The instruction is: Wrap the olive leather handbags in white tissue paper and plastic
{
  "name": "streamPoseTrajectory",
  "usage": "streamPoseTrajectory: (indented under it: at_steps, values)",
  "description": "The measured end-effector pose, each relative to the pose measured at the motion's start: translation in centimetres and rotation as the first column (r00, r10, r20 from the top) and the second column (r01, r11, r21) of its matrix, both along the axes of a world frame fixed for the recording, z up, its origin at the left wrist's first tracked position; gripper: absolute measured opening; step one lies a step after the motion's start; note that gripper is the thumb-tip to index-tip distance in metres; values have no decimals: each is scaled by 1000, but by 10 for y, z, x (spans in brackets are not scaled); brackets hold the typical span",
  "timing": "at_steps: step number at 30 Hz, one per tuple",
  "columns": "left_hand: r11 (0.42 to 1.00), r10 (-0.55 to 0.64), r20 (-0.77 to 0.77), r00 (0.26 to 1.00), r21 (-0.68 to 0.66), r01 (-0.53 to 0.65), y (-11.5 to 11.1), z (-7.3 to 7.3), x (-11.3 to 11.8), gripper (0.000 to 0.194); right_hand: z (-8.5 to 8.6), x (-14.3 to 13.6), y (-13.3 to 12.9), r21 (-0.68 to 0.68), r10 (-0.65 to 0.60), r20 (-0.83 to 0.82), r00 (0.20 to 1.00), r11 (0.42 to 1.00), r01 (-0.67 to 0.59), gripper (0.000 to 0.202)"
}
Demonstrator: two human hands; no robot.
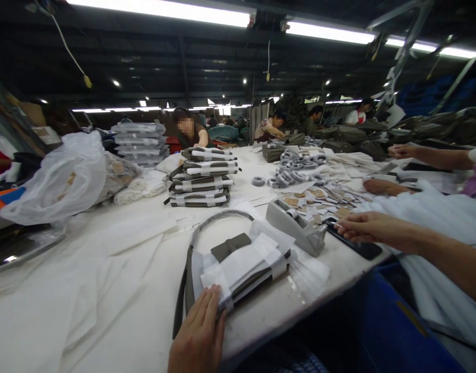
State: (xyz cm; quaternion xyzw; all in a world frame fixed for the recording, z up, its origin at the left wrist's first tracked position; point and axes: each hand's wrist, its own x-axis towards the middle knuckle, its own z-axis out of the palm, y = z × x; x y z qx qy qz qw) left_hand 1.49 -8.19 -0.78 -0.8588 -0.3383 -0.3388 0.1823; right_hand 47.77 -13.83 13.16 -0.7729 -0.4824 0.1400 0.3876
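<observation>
A folded dark olive bag [230, 247] wrapped in white paper [243, 267] lies before me, its strap [189, 259] looping out to the left and behind. My left hand [201, 329] rests on the bag's near left end, fingers stretched over the paper and thumb by the front edge. To the right of the bag stands a grey tape dispenser [292, 225]. My right hand [362, 228] is just right of the dispenser, fingertips pinched on a small shiny piece of tape [336, 224]. Beneath that hand is a black phone [357, 243].
Wrapped bags [201, 184] are stacked behind. Tape rolls [296, 168] and small tags [316, 199] lie beyond the dispenser. A co-worker's hands [403, 151] are at the right. A clear plastic bag [63, 176] sits left. A blue bin [393, 321] stands below the table edge.
</observation>
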Motion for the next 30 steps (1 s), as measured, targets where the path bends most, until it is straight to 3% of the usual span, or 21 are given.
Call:
streamPoseTrajectory:
  at_steps: [3,6,9,13,16,19,22,26,30]
  values:
    - [1000,-8,15,1000,18,8,-1,0,1,55,-36,4,-13,-144,160,-336,928,965,-219,34]
    - [1000,-6,22,1000,29,5,-1,2,2,54,-72,4,-11,-77,146,-287,947,982,-175,37]
    - [1000,-3,31,1000,30,2,-1,3,1,48,-93,5,-7,-60,107,-207,972,991,-122,37]
    - [1000,12,2,1000,-7,-12,-1,4,-1,42,-88,4,-18,-17,103,1,995,994,-103,35]
    - [999,32,11,999,-32,-31,-3,5,-1,39,-65,-13,-31,21,261,365,894,957,-289,26]
    - [998,36,33,999,-52,-34,-4,7,1,37,-38,-50,-27,-29,468,569,676,833,-552,21]
    - [994,40,47,998,-102,-35,-6,10,2,35,-16,-100,-7,-117,635,613,470,661,-741,21]
    - [983,43,92,995,-182,-26,-9,12,4,35,1,-165,35,-243,785,567,250,450,-859,18]
    - [967,43,139,989,-255,-7,-11,12,6,36,5,-218,84,-372,850,524,51,283,-884,19]
